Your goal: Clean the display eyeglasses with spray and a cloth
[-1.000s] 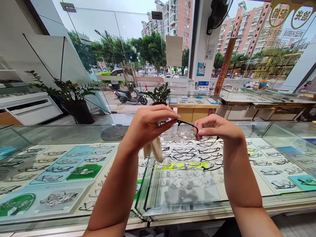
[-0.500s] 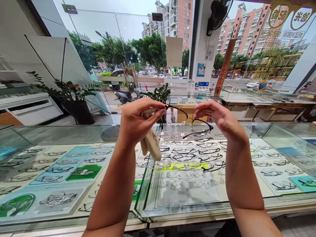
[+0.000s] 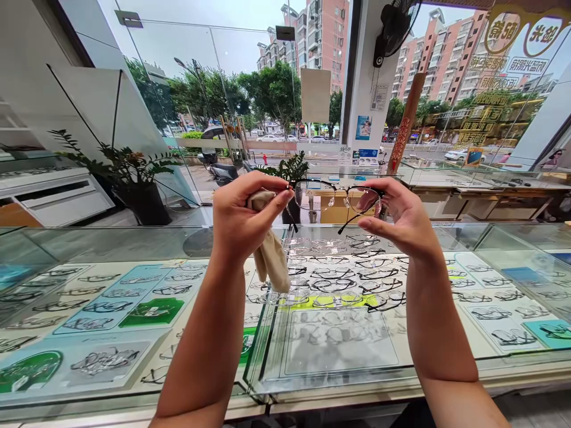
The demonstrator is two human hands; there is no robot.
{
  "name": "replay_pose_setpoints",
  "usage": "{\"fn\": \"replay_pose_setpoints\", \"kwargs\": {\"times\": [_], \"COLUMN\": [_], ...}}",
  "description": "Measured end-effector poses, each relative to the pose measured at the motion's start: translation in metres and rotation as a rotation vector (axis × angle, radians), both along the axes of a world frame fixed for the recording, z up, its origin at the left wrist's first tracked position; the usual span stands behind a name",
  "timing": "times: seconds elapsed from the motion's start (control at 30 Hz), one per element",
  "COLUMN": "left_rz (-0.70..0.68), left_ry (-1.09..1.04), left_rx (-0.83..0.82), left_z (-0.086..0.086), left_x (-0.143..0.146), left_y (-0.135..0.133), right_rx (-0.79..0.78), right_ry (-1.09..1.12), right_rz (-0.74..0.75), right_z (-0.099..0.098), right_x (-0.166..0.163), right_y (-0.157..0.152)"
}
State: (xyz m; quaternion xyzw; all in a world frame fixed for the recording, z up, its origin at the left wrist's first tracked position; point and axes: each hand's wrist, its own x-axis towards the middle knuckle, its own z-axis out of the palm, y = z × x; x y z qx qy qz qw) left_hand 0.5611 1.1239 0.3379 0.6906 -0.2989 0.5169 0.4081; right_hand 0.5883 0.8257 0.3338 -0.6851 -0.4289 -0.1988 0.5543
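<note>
Between thumb and forefinger, my left hand pinches the left end of a pair of eyeglasses with a black upper rim and clear lenses. The glasses are held level above the counter, their temples unfolded and pointing down toward me. A beige cleaning cloth is tucked in the same hand and hangs below it. My right hand is at the other end of the glasses, its fingers behind the right lens and partly seen through it. Its thumb is spread apart from the fingers, close to the right temple.
Beneath my hands stands a glass display case with many rows of eyeglasses. Another glass case adjoins on the right. Potted plants and a large shop window lie beyond. A wall fan hangs on the pillar.
The glasses have turned from a slant to nearly level, facing me more squarely. My right hand has moved left, its fingers now behind the right lens. The left hand keeps its pinch.
</note>
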Motion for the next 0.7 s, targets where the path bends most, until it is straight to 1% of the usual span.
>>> {"fn": "replay_pose_setpoints", "kwargs": {"times": [0.07,0.13,0.27,0.4,0.47,0.57,0.63,0.7], "left_rz": [-0.002,-0.012,-0.052,-0.016,-0.002,-0.02,-0.07,-0.155], "left_ry": [0.019,0.02,0.058,0.154,0.209,0.296,0.333,0.351], "left_rx": [0.018,0.08,0.248,0.322,0.308,0.193,0.087,-0.017], "left_z": [0.001,0.002,0.005,0.006,0.006,0.003,0.0,-0.003], "left_x": [0.0,-0.001,-0.003,-0.008,-0.009,-0.004,0.003,0.012], "left_y": [-0.001,-0.001,-0.005,-0.01,-0.012,-0.01,-0.006,-0.001], "right_rx": [0.003,-0.008,-0.074,-0.198,-0.171,-0.037,0.065,0.135], "right_ry": [0.013,0.067,0.281,0.52,0.65,0.802,0.854,0.882], "right_rz": [0.023,0.085,0.229,0.47,0.57,0.633,0.647,0.649], "right_z": [0.001,0.002,0.004,-0.001,-0.005,-0.01,-0.011,-0.01], "right_x": [-0.002,-0.004,-0.002,0.009,0.015,0.021,0.022,0.021], "right_y": [0.001,0.003,0.008,0.015,0.021,0.027,0.029,0.029]}}
